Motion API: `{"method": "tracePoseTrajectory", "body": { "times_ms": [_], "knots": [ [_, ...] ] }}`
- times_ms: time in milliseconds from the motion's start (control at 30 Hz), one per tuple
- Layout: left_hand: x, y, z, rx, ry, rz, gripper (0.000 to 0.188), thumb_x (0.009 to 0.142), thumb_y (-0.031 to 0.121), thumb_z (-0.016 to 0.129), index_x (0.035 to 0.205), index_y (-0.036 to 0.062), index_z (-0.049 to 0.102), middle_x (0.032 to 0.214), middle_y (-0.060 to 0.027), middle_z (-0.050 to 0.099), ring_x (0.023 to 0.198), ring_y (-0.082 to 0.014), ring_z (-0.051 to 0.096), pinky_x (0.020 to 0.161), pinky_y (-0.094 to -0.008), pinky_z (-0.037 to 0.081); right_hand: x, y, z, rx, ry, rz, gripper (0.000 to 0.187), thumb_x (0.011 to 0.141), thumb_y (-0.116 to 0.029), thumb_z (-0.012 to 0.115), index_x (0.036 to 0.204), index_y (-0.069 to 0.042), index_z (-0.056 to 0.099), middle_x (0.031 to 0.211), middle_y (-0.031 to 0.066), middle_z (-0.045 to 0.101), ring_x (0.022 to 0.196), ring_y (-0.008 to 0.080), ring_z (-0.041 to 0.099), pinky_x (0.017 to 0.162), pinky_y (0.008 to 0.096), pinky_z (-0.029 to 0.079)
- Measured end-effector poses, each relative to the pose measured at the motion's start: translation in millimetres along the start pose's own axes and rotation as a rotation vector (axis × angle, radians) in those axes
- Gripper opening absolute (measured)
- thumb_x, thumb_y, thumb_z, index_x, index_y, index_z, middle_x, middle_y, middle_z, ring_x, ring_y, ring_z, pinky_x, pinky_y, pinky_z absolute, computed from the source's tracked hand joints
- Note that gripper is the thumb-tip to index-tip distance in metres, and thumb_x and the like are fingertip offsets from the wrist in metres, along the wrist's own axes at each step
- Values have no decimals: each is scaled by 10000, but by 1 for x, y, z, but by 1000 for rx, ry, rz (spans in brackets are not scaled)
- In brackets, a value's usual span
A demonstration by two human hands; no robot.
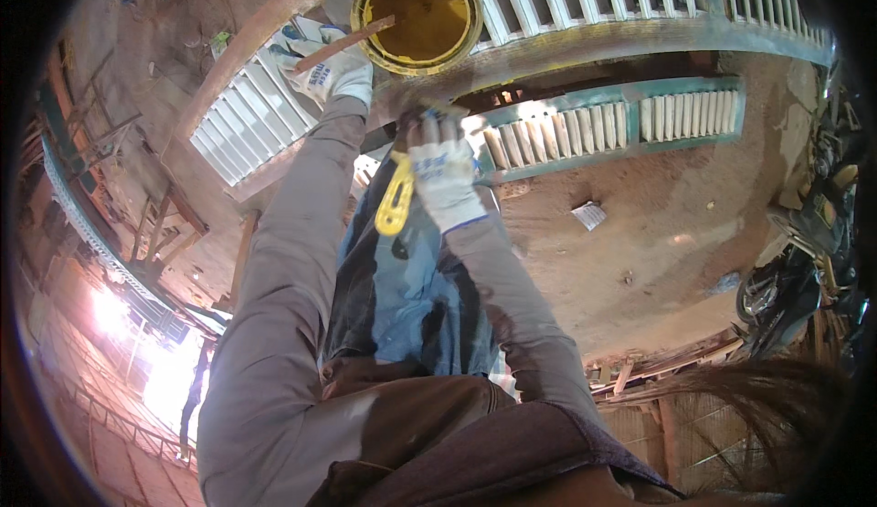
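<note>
A round can (358, 27) with a yellow-smeared rim, holding brownish-yellow liquid, stands at the top centre on a louvred wooden panel. Across its left rim lies a flat wooden stick (352, 43). My left hand (336, 72), in a white glove with blue print, is closed around the stick's outer end, left of the can. My right hand (445, 171), gloved alike, grips a paintbrush with a yellow handle (395, 198) just below the panel's near edge. The handle's holed end points toward me. The brush's bristles are blurred and partly hidden by the fingers.
White slats (247, 123) fill the brown frame (603, 39) that curves across the top. A green-edged louvred shutter (585, 137) lies lower, on the right. Beyond the brown dirt floor (639, 260) a motorcycle (786, 279) stands at far right. Scrap timber (160, 224) is at left.
</note>
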State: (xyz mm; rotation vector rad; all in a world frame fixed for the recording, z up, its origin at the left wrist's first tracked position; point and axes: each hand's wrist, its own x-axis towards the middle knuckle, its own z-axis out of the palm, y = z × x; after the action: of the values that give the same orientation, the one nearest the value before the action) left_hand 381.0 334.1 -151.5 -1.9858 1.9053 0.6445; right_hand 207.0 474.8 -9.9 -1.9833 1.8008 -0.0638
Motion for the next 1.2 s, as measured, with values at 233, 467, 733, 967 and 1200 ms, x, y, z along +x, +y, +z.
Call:
{"method": "tracePoseTrajectory", "body": {
  "times_ms": [233,467,733,967,1200],
  "knots": [
    [-52,-25,-64,-116,484,-20,645,963,473,403,1352,-41,443,1391,-294,422,1291,-435,397,1070,-497,318,-28,74,-33,332,170,-33,373,787,-196,619,1157,-154,633,1180,59,611,1073,243,589,879,370,511],
    [-59,-148,-22,-27,534,-249,713,965,467,404,1360,-126,373,1398,-349,363,1305,-476,343,1101,-521,257,25,182,-74,-78,236,-407,332,783,-227,649,1114,-209,656,1189,-7,614,1113,212,580,919,373,508],
    [-57,-94,-50,48,571,-188,775,973,459,366,1420,-161,241,1470,-365,251,1373,-492,233,1147,-527,161,-5,156,-39,-125,87,-371,336,799,-218,639,1135,-199,650,1182,-3,614,1121,193,576,946,387,483],
    [-55,-106,-52,61,697,-243,765,975,485,373,1424,-129,291,1512,-288,271,1407,-453,211,1162,-506,140,-59,162,-52,30,362,101,347,815,-116,664,1161,-108,648,1101,87,658,992,263,643,850,374,519],
    [-48,-92,-56,33,813,-169,736,930,484,460,1379,-94,384,1456,-241,362,1317,-430,345,1083,-528,278,-15,139,-14,1327,674,1031,331,988,-246,562,1218,-13,605,1123,104,663,947,223,635,861,326,490]
  ]
}}
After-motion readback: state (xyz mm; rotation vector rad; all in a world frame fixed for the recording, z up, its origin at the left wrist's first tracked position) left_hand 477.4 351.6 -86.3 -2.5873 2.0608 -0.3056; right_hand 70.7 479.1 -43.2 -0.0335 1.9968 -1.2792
